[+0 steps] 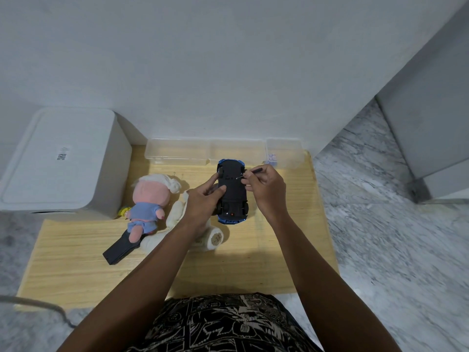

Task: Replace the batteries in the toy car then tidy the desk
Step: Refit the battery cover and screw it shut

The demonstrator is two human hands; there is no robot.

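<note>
A blue toy car (233, 193) lies upside down on the wooden desk (76, 262), its black underside facing up. My left hand (203, 199) grips the car's left side, thumb across the underside. My right hand (264, 189) pinches a small dark-handled screwdriver (255, 170), whose thin metal tip touches the underside near the far wheels. A black remote control (119, 250) lies to the left, partly under a doll.
A pink-and-blue plush doll (149, 201) and a white plush toy (210, 237) lie left of the car. Clear plastic boxes (177, 152) line the desk's far edge by the wall. A white appliance (58, 161) stands at the left. Marble floor lies on the right.
</note>
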